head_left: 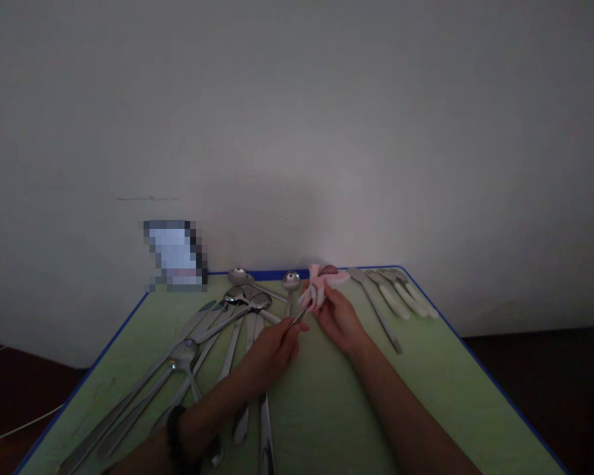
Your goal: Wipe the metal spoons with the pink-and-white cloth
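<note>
My left hand [280,343], with a dark bracelet at the wrist, is closed round the thin metal handle of a spoon [299,316]. The rounded spoon head shows by the wall, partly wrapped in a pink and white cloth [317,287]. Around that cloth my right hand [339,316] is closed, fingers pressing it against the spoon. Just behind the left hand a small ladle-like spoon [291,282] lies on the table. Under and beside the left forearm spread several metal spoons and other utensils [183,356], some overlapping.
Right of the hands lie a long metal utensil [376,310] and several forks with pale handles [398,300]. A blurred-out phone-like device [171,254] leans at the back left. The green table [327,409] has a blue edge and meets a grey wall [297,132].
</note>
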`<action>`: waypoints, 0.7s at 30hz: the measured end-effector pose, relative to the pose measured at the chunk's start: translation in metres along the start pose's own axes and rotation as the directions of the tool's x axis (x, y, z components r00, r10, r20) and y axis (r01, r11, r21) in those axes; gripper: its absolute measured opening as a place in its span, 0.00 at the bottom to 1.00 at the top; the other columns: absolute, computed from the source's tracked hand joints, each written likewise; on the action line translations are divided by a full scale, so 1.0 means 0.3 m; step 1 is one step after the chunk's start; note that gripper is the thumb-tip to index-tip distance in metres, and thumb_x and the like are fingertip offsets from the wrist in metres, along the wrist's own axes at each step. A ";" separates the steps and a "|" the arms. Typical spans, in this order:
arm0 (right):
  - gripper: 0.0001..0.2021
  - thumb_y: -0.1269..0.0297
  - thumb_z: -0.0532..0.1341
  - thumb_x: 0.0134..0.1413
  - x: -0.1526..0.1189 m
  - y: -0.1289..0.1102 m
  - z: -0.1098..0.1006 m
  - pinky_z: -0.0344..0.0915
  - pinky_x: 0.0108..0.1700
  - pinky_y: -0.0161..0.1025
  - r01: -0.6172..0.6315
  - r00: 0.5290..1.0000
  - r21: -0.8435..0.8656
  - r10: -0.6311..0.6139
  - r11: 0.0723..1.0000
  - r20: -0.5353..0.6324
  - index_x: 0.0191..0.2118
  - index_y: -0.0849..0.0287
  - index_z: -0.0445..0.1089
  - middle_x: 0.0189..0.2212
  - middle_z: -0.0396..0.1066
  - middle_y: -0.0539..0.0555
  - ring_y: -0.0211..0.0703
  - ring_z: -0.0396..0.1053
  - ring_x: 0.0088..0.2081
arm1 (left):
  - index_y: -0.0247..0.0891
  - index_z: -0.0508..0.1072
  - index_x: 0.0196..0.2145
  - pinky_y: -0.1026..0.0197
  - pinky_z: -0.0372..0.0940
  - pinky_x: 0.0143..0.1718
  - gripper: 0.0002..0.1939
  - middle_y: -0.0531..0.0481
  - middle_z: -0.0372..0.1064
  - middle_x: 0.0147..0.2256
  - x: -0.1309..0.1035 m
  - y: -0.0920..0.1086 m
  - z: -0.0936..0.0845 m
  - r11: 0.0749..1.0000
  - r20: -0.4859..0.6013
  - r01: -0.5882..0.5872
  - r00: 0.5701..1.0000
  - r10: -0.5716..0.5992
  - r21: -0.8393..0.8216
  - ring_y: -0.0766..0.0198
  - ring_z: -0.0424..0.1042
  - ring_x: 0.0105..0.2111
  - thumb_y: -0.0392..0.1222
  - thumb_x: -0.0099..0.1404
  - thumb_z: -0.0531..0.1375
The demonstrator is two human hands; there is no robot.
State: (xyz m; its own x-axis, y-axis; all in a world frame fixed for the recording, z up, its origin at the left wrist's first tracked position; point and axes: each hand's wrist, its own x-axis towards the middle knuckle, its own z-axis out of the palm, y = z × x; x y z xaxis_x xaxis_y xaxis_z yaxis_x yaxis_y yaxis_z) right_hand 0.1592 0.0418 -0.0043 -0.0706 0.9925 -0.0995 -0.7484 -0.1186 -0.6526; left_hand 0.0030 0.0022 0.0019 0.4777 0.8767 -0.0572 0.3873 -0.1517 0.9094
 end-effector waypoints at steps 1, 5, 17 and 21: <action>0.06 0.64 0.63 0.49 -0.006 0.003 0.002 0.68 0.31 0.31 -0.015 0.999 -0.036 0.016 0.999 0.046 0.32 0.62 0.72 0.28 0.75 0.51 0.36 0.71 0.29 | 0.33 0.67 0.41 0.66 0.50 0.21 0.19 0.57 0.55 0.20 0.000 -0.002 -0.001 1.000 -0.002 -0.002 1.000 0.002 0.013 0.68 0.56 0.19 0.47 0.68 0.43; 0.09 0.62 0.65 0.46 -0.024 0.017 0.006 0.65 0.27 0.31 -0.078 0.978 -0.136 0.102 0.988 0.181 0.34 0.61 0.72 0.30 0.76 0.52 0.37 0.71 0.30 | 0.34 0.68 0.39 0.66 0.51 0.22 0.19 0.57 0.53 0.19 0.002 -0.003 -0.003 0.999 -0.007 -0.002 1.000 0.002 0.036 0.67 0.56 0.20 0.47 0.67 0.43; 0.09 0.61 0.64 0.48 -0.004 0.011 0.002 0.68 0.33 0.33 -0.058 0.997 -0.057 0.061 0.997 0.041 0.33 0.62 0.73 0.29 0.76 0.52 0.37 0.72 0.29 | 0.36 0.66 0.31 0.66 0.50 0.24 0.17 0.58 0.53 0.19 -0.005 0.024 -0.011 0.993 0.004 0.017 1.000 -0.018 0.113 0.68 0.56 0.21 0.47 0.66 0.44; 0.08 0.62 0.64 0.47 -0.007 0.006 0.011 0.69 0.34 0.32 -0.057 0.998 -0.072 0.059 0.996 0.026 0.31 0.62 0.74 0.28 0.76 0.52 0.36 0.72 0.30 | 0.37 0.59 0.23 0.66 0.50 0.24 0.18 0.57 0.55 0.19 -0.010 0.032 -0.018 0.995 0.015 0.004 1.000 -0.006 0.099 0.69 0.56 0.20 0.48 0.66 0.44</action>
State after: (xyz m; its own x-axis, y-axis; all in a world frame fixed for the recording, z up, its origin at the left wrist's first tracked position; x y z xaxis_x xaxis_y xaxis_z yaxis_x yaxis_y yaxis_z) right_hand 0.1559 0.0397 -0.0028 -0.1315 0.9842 -0.1185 -0.6934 -0.1767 -0.6986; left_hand 0.0009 0.0006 0.0130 0.4872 0.8706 -0.0686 0.4655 -0.1924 0.8639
